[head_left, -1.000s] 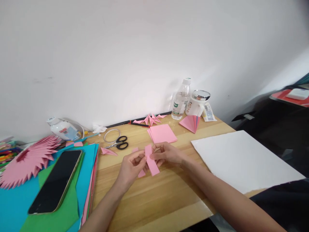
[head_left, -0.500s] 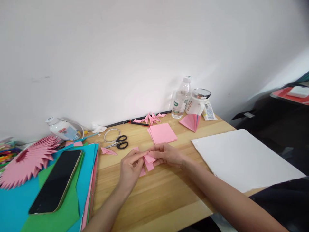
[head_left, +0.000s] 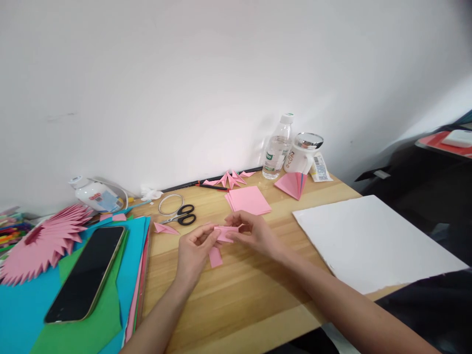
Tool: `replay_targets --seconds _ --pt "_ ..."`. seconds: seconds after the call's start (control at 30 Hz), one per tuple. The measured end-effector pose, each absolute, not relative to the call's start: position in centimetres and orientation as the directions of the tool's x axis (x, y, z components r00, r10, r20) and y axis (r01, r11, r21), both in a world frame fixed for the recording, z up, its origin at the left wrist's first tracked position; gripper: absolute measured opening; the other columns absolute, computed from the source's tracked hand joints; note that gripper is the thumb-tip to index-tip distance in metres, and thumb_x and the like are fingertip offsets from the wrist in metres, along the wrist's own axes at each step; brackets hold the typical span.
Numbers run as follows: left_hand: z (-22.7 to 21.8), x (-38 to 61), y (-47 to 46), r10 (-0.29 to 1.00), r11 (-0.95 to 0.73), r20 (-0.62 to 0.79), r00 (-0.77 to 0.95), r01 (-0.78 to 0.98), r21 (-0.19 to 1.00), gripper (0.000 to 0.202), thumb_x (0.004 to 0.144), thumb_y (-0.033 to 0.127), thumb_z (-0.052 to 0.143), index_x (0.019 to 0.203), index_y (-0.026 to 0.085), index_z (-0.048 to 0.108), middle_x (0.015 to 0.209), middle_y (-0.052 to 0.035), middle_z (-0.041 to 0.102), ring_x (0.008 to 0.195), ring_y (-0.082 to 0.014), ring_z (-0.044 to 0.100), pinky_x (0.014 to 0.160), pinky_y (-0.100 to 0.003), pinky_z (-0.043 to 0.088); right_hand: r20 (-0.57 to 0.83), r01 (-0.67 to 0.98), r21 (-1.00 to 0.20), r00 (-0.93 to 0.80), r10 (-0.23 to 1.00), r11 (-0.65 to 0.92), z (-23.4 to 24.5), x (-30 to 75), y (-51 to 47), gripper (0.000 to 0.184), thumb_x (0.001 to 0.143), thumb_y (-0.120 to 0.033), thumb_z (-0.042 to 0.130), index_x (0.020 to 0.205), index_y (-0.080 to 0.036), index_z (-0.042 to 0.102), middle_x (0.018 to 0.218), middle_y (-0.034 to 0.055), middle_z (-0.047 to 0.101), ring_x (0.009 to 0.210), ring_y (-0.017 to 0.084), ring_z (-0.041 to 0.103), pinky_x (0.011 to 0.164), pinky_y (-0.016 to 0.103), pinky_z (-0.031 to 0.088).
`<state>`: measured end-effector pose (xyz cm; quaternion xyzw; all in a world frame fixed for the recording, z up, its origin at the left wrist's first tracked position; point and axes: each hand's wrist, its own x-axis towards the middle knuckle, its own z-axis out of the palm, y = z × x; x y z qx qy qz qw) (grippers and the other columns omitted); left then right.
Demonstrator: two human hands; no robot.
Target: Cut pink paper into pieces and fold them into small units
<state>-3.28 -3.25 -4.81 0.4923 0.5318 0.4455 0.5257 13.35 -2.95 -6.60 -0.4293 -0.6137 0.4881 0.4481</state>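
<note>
Between my two hands is a small folded strip of pink paper [head_left: 225, 234], held level just above the wooden table [head_left: 236, 300]. My left hand [head_left: 194, 248] pinches its left end between thumb and fingers. On the right end, my right hand [head_left: 254, 233] grips with the thumb in front and the fingers curled behind. Another pink paper piece [head_left: 216, 257] lies on the table under the hands, partly hidden by the left one. Behind the right hand rests a stack of square pink sheets [head_left: 250, 200].
Black-handled scissors [head_left: 186, 215], a tape ring [head_left: 171, 204] and a folded pink piece [head_left: 165, 228] lie left. A phone [head_left: 86, 273] rests on coloured paper. A water bottle [head_left: 277, 150], a mug [head_left: 299, 155] and a pink fan [head_left: 292, 186] stand behind; white board [head_left: 376, 246] right.
The pink strip has turned from slanting downward to lying level between my hands. My hands have shifted slightly, and the right one has opened its grip around the strip's end.
</note>
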Motion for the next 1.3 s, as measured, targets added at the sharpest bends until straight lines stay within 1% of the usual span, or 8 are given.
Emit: replay_targets --seconds 0.07,0.2,0.33,0.43,0.53,0.67,0.93,1.3 --pt "-4.7 -3.2 -3.3 0.995 0.098 -0.098 -0.02 0.04 0.994 0.033 0.06 0.037 0.075 0.081 0.013 0.068 0.071 -0.0048 0.071 0.058 -0.0163 0.065 0.059 -0.027 0.054 0.12 0.07 -0.988 -0.18 0.976 0.135 -6.9 13.4 -2.9 0.034 0.068 -0.038 0.07 0.092 -0.017 0.059 0.079 0.0007 0.06 0.071 0.013 0.056 0.065 0.025 0.046" --pt "-4.7 -3.3 -3.3 0.997 0.082 -0.082 0.005 0.0 0.997 0.032 0.056 0.037 0.077 0.075 0.014 0.068 0.073 -0.0056 0.072 0.067 -0.0183 0.067 0.065 -0.028 0.054 0.114 0.001 -0.993 -0.165 0.98 0.116 -7.3 13.6 -2.6 0.029 0.07 -0.043 0.069 0.079 -0.017 0.059 0.064 -0.0028 0.054 0.061 0.011 0.05 0.059 0.024 0.042" --pt "-5.0 -3.5 -3.0 0.991 0.134 -0.133 0.018 -0.037 0.99 0.035 0.051 0.035 0.081 0.078 0.014 0.071 0.077 -0.0068 0.073 0.071 -0.0192 0.068 0.068 -0.028 0.054 0.103 -0.008 -0.995 -0.157 0.982 0.103 -7.3 13.5 -2.6 0.029 0.069 -0.044 0.068 0.077 -0.017 0.064 0.066 -0.0009 0.058 0.062 0.012 0.052 0.06 0.025 0.043" --pt "-5.4 -3.6 -3.0 0.986 0.165 -0.164 0.016 -0.071 0.984 0.035 0.049 0.033 0.082 0.076 0.014 0.073 0.073 -0.007 0.073 0.068 -0.0195 0.067 0.067 -0.029 0.054 0.089 0.002 -0.996 -0.102 0.991 0.089 -7.3 13.5 -2.7 0.032 0.065 -0.043 0.071 0.082 -0.015 0.067 0.063 -0.0014 0.058 0.06 0.011 0.052 0.06 0.026 0.044" --pt "-5.8 -3.7 -2.9 0.986 0.164 -0.165 0.002 -0.11 0.98 0.028 0.047 0.03 0.083 0.069 0.015 0.073 0.068 -0.0056 0.073 0.063 -0.0169 0.066 0.063 -0.026 0.054 0.061 -0.005 -0.998 -0.072 0.996 0.061 -7.3 13.4 -2.8 0.035 0.063 -0.039 0.073 0.088 -0.015 0.069 0.067 0.0005 0.064 0.062 0.013 0.057 0.065 0.028 0.047" --pt "-6.0 -3.7 -2.8 0.984 0.177 -0.18 -0.013 -0.13 0.976 0.025 0.045 0.025 0.084 0.064 0.015 0.072 0.063 -0.0042 0.072 0.058 -0.0142 0.064 0.059 -0.022 0.052 0.029 -0.022 -0.999 -0.124 0.992 0.026 -7.3 13.5 -2.7 0.031 0.065 -0.038 0.072 0.086 -0.015 0.069 0.074 0.0037 0.069 0.066 0.015 0.061 0.067 0.03 0.049" --pt "-5.8 -3.4 -3.1 0.986 0.157 -0.164 -0.034 -0.15 0.976 0.022 0.049 0.027 0.083 0.063 0.015 0.072 0.064 -0.0041 0.072 0.06 -0.0157 0.065 0.062 -0.027 0.056 0.113 0.027 -0.992 -0.183 0.977 0.12 -6.9 13.7 -2.7 0.027 0.073 -0.04 0.065 0.08 -0.014 0.071 0.068 0.0024 0.066 0.061 0.012 0.056 0.06 0.025 0.046" --pt "-5.6 -3.1 -3.3 0.988 0.117 -0.127 -0.083 -0.117 0.986 0.019 0.049 0.024 0.083 0.062 0.014 0.072 0.064 -0.0039 0.072 0.055 -0.012 0.064 0.056 -0.019 0.052 0.096 -0.022 -0.995 -0.175 0.98 0.094 -7.0 13.4 -2.9 0.027 0.069 -0.038 0.069 0.082 -0.014 0.072 0.079 0.0048 0.07 0.068 0.014 0.06 0.064 0.026 0.048"
